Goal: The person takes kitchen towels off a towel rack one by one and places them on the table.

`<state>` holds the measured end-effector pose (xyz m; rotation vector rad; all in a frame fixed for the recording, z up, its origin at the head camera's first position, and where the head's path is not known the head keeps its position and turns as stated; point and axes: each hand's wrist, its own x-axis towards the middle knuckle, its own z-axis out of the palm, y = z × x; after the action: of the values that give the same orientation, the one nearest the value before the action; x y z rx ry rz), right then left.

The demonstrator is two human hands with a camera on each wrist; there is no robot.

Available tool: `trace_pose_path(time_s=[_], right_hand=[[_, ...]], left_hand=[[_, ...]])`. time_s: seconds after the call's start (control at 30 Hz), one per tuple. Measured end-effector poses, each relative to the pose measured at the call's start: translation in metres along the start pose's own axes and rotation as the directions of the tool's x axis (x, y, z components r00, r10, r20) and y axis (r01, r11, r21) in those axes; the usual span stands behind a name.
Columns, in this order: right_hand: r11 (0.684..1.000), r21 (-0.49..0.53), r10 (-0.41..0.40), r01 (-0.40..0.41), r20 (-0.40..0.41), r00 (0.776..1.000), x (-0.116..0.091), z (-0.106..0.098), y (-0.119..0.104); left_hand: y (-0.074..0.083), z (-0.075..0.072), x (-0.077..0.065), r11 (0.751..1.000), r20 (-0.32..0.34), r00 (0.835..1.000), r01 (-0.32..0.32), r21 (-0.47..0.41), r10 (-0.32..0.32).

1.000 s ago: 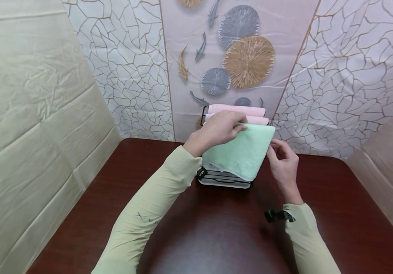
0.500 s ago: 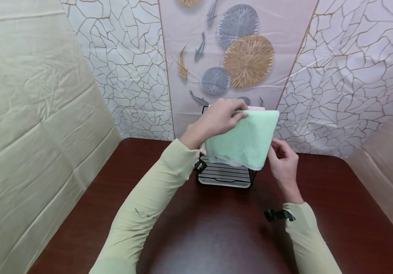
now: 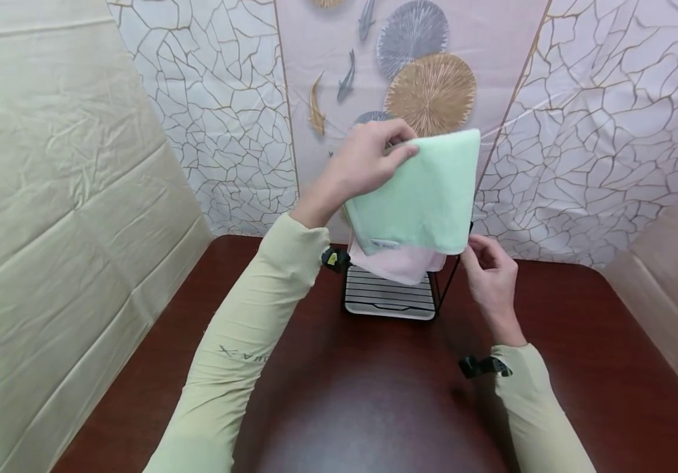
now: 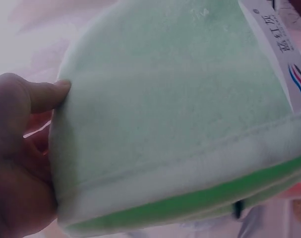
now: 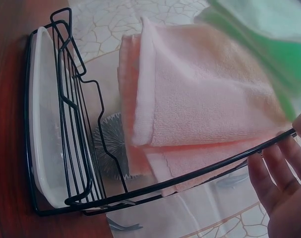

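Folded over my left hand's pinch, a pale green towel (image 3: 428,190) is held up by its top edge. My left hand (image 3: 368,157) has the thumb in front, and a printed label (image 4: 281,54) shows near one edge in the left wrist view. Behind and below it, pink towels (image 5: 205,89) hang on a black wire rack (image 5: 180,174). My right hand (image 3: 493,279) grips the upper end of the rack's right side bar, its fingers curled at the wire in the right wrist view. The green towel hides most of the rack's top in the head view.
A white drip tray (image 5: 46,124) lies in the rack's base. The rack stands toward the back of a dark red-brown table (image 3: 362,394). A patterned cloth wall (image 3: 226,131) rises right behind it, with a beige cloth (image 3: 67,197) at the left.
My left hand has lifted the green towel up from the rack's front, uncovering the pink towels and the lower rack. My right hand stays at the rack's right side.
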<state>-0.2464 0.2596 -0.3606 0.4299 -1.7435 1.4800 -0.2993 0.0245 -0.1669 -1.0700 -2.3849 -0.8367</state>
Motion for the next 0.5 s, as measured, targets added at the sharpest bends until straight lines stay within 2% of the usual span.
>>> trace_pose_path(time_s=[0.2,0.3,0.5], right_hand=[[1.000,-0.001,0.001,-0.001,-0.006,1.000,0.002,0.000,-0.001],[1.000,-0.012,0.005,-0.005,-0.009,1.000,0.001,-0.001,-0.001],[0.999,-0.040,-0.005,0.004,-0.020,1.000,0.001,0.001,-0.001]], left_hand=[[-0.002,-0.024,-0.005,0.997,-0.118,0.993,-0.005,-0.074,-0.004],[-0.003,-0.035,-0.009,0.998,-0.159,0.987,0.017,-0.058,-0.026],[-0.004,-0.055,-0.018,0.999,-0.187,0.981,0.044,-0.025,-0.048]])
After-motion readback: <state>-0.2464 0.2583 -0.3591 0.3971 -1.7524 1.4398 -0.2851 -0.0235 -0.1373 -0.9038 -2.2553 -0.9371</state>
